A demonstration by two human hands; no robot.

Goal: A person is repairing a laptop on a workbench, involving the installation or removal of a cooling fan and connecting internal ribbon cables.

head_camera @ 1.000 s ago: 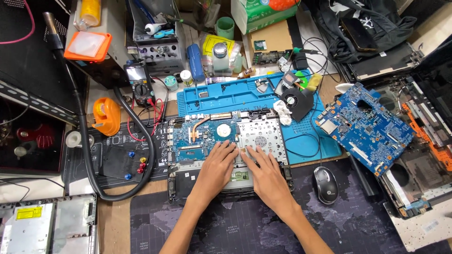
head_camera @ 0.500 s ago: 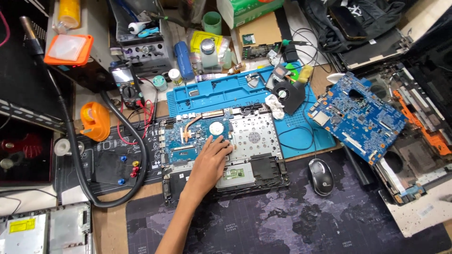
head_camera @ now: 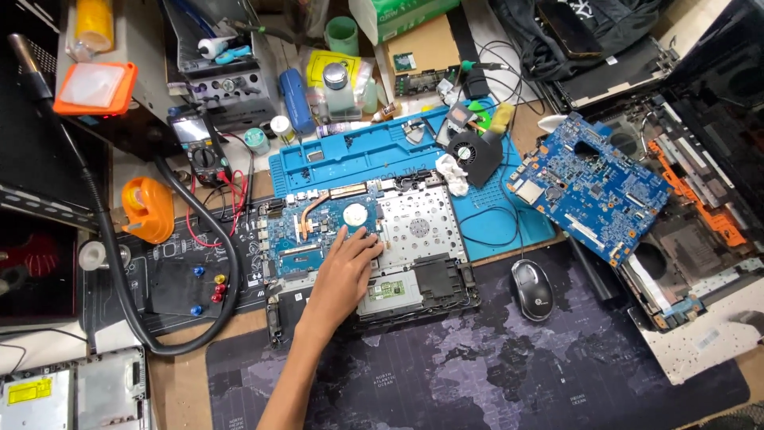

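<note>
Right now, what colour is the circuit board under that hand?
Blue, clearest in the head view: circuit board under the left hand.

An electronics repair workshop: the fingers (head_camera: 362, 241) rest on an opened laptop chassis with a blue motherboard (head_camera: 366, 247); beyond them lies a blue silicone repair mat (head_camera: 374, 151), left a black-and-yellow multimeter (head_camera: 197, 142), right a loose blue circuit board (head_camera: 593, 187).

A cluttered wooden workbench (head_camera: 179, 378) fills the view under bright, even light. A dark desk mat printed with a pale world map (head_camera: 493, 374) covers its near part, and a blue silicone work mat (head_camera: 509, 227) lies farther back. No wall, floor or window shows.
</note>
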